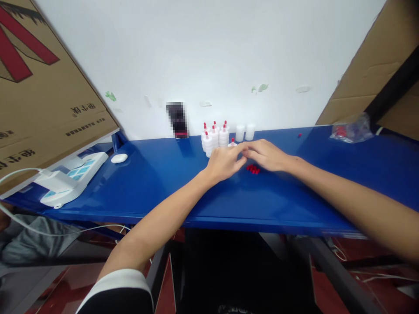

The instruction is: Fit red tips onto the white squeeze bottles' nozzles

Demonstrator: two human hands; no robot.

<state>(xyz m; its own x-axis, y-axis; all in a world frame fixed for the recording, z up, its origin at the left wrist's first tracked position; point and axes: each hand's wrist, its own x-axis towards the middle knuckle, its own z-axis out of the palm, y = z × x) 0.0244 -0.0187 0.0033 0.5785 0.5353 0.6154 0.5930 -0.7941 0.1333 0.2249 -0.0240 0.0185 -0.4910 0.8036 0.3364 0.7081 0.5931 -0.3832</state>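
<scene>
Both of my hands come together over the blue table, their fingertips meeting. My left hand (225, 163) is curled, with thumb and fingers drawn in. My right hand (266, 155) reaches in from the right, its fingers bent against the left fingertips. Whatever lies between the fingers is hidden. Just behind the left hand shows the top of a white bottle with a red tip (232, 141); I cannot tell if it is touched. A group of white red-tipped bottles (214, 135) stands behind it. Several small red caps (253, 169) lie below the right hand.
Two white bottles without tips (245, 132) stand by the wall. A clear bag with red pieces (350, 128) and a loose red cap (300, 135) lie right. Left are a power strip (75, 179), a white oval case (119, 158) and a cardboard box (49, 96). A blurred dark phone-like object (177, 120) leans behind.
</scene>
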